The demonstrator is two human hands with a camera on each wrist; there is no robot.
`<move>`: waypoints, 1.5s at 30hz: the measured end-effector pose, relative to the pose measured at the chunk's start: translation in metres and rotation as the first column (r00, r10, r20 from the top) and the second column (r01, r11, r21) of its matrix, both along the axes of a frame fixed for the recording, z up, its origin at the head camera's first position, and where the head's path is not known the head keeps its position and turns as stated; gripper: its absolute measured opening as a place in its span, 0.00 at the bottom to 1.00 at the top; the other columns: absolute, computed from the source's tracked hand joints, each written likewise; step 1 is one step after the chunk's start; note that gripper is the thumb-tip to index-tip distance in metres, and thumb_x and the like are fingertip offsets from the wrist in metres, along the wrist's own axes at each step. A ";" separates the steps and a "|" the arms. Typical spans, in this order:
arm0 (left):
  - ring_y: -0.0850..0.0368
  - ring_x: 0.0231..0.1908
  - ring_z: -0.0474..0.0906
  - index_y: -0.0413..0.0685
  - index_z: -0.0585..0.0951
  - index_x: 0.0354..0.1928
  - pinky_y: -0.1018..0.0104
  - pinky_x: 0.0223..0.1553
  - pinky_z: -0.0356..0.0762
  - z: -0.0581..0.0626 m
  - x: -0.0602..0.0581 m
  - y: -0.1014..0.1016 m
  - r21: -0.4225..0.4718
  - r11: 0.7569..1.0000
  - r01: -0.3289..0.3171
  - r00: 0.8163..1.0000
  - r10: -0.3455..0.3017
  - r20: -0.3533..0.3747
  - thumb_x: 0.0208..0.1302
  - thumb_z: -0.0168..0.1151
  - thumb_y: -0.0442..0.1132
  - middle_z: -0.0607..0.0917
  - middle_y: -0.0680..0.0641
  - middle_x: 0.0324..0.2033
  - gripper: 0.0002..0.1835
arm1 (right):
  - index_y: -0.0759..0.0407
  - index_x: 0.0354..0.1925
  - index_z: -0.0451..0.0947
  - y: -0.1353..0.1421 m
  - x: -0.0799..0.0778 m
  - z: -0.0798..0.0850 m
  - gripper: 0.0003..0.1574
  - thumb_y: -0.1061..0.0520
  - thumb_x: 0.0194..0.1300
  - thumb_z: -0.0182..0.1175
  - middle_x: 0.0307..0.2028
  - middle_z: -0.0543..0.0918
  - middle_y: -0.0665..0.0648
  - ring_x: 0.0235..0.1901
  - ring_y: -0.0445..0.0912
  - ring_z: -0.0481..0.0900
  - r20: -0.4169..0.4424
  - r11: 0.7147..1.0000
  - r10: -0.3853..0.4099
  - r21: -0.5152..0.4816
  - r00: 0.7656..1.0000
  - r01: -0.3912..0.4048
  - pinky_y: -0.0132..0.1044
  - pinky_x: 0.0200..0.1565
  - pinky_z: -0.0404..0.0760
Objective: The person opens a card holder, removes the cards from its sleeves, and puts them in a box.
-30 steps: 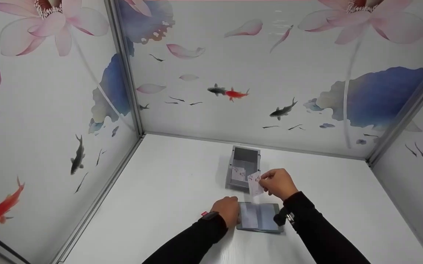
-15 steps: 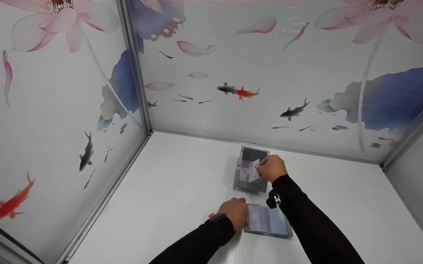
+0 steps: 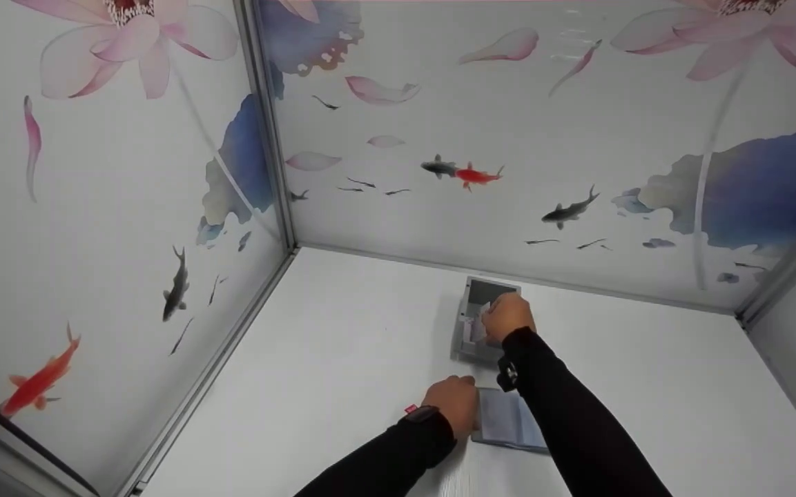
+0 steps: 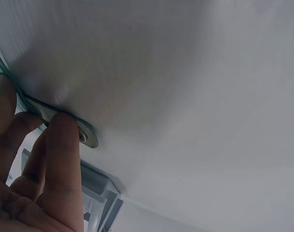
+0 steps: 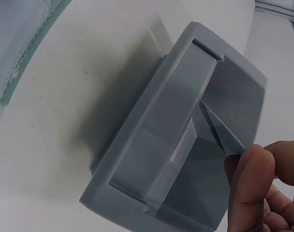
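Over the grey plastic box, my right hand pinches a thin card between thumb and fingers, its lower end dipping inside the box walls. Another pale card leans in the box. My left hand grips the left edge of an open card holder with clear sleeves, lying on the table in front of the box. In the left wrist view, the fingers pinch the holder's green-edged cover beside its snap tab. My right forearm hides the holder's right half in the head view.
The white table is enclosed by panels printed with lotus flowers and fish. The back panel rises close behind the box. The left panel stands well off to the side.
My right hand has carried the card forward from between the card holder and the box to inside the box opening. My left hand stays on the holder. The head view has shifted slightly.
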State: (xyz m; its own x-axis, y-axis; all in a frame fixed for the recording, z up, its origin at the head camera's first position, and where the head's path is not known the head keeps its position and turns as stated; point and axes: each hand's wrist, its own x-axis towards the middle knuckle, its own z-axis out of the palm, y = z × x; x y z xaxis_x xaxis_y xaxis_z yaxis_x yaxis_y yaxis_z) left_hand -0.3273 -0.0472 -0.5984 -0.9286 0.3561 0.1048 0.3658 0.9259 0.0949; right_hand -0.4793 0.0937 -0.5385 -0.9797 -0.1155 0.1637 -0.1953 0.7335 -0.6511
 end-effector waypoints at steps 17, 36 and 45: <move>0.56 0.40 0.87 0.53 0.92 0.36 0.63 0.38 0.86 -0.008 -0.005 0.000 0.029 0.999 -0.023 1.000 0.023 -0.009 0.57 0.91 0.53 0.88 0.57 0.41 0.17 | 0.49 0.10 0.69 -0.007 -0.005 -0.011 0.35 0.64 0.75 0.62 0.11 0.75 0.46 0.15 0.41 0.74 0.071 0.997 0.023 0.065 0.997 -0.028 0.33 0.22 0.72; 0.56 0.41 0.87 0.52 0.92 0.39 0.64 0.39 0.86 -0.008 -0.002 -0.001 0.023 0.999 -0.024 1.000 0.025 -0.017 0.59 0.90 0.52 0.89 0.56 0.42 0.17 | 0.45 0.08 0.61 -0.007 0.000 -0.012 0.34 0.63 0.66 0.61 0.10 0.62 0.42 0.13 0.40 0.61 0.167 0.983 0.082 0.146 0.983 -0.107 0.33 0.19 0.64; 0.56 0.41 0.87 0.53 0.93 0.37 0.63 0.39 0.87 -0.005 -0.002 -0.001 0.040 0.999 -0.030 1.000 0.030 0.001 0.59 0.90 0.52 0.90 0.56 0.43 0.16 | 0.47 0.08 0.66 -0.005 0.004 -0.014 0.32 0.62 0.68 0.59 0.08 0.70 0.45 0.10 0.40 0.64 0.208 0.983 0.103 0.128 0.973 -0.132 0.33 0.18 0.64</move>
